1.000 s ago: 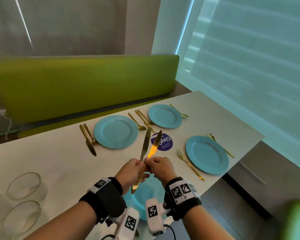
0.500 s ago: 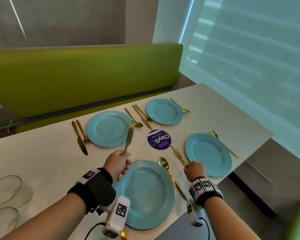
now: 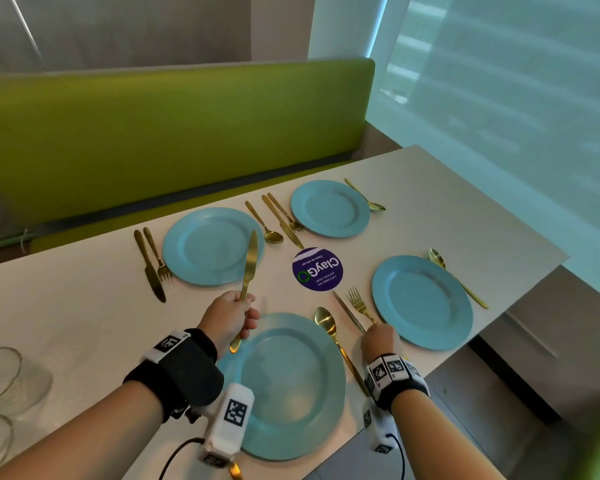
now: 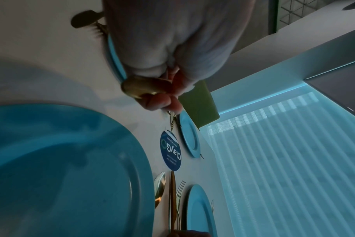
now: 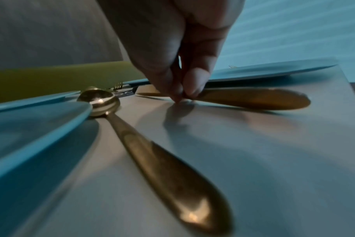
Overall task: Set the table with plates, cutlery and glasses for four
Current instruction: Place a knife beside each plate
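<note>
1. The left hand [image 3: 230, 315] has its fingers [image 4: 162, 101] curled round the handle of a gold knife [image 3: 249, 268], blade raised and pointing towards the far edge of the surface [image 3: 66, 323]; the handle end hangs just over the left rim of the near plate [image 3: 284, 386].
2. The right hand [image 3: 380, 341] pinches the handle of a second knife [image 3: 347, 310] between thumb and fingers [image 5: 195, 83]; this knife lies low by the surface, and whether it rests flat cannot be told.
3. That knife sits between a spoon [image 3: 329, 330], just right of the near plate, and a fork [image 3: 359, 303], just left of the right-hand plate [image 3: 423, 303].
4. A second spoon [image 3: 454, 277] lies along the right-hand plate's outer side, near the right edge.
5. Two more plates stand along the far edge: the far left plate [image 3: 212, 247] and the far right plate [image 3: 329, 208], each with gold cutlery beside it.
6. A round purple sticker [image 3: 317, 270] marks the middle of the surface.
7. Clear glasses [image 3: 4, 379] stand at the left edge, well apart from the plates.
</note>
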A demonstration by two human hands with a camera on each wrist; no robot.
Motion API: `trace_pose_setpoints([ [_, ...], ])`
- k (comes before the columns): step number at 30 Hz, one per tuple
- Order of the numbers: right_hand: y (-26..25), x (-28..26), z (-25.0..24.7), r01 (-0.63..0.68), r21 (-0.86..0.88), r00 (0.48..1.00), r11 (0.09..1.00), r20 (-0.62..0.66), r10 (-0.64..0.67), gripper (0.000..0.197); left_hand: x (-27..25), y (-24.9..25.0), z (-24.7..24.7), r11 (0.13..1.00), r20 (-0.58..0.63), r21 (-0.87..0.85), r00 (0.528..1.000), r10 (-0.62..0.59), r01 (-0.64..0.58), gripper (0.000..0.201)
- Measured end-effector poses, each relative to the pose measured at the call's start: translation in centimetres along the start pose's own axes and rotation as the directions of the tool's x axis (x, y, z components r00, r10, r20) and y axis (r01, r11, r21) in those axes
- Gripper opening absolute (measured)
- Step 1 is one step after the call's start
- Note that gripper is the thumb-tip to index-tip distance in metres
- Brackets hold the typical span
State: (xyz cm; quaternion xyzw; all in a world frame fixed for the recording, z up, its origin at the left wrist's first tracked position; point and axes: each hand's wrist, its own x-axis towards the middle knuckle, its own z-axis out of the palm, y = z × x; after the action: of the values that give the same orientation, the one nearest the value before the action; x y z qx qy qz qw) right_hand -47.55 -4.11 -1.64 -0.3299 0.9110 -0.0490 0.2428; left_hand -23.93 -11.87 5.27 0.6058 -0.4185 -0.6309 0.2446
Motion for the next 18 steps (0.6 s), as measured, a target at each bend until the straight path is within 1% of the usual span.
trace_pose_setpoints([
  [2,-0.1,0.4,0.2,-0.033,0.072,0.999,0.997,0.015,0.032,0.031,0.0,0.1,0.1,1.0,0.0,0.006,1.0,0.004,-0.004,0.017],
  [3,0.0,0.7,0.4,-0.028,0.072,0.999,0.997,0.021,0.027,0.032,0.0,0.1,0.2,1.0,0.001,0.008,1.0,0.003,-0.003,0.016],
  [6,0.2,1.4,0.7,-0.037,0.055,0.999,0.998,0.026,0.035,0.031,-0.3,0.2,0.5,1.0,0.009,0.003,1.0,0.004,-0.004,0.015],
  [11,1.1,2.6,0.9,-0.007,0.01,1.0,1.0,0.031,0.007,0.021,-0.4,0.4,0.7,1.0,0.007,0.005,1.0,0.01,-0.01,0.014],
  [14,1.2,2.5,0.8,-0.007,-0.011,0.999,1.0,0.039,0.008,0.024,-0.2,0.3,0.8,1.0,0.006,0.004,1.0,0.014,-0.014,0.014],
  [18,1.8,2.5,1.1,0.015,-0.062,1.0,0.998,0.011,-0.015,0.021,-0.1,-0.1,1.2,1.0,0.019,0.012,1.0,0.008,-0.008,0.015],
])
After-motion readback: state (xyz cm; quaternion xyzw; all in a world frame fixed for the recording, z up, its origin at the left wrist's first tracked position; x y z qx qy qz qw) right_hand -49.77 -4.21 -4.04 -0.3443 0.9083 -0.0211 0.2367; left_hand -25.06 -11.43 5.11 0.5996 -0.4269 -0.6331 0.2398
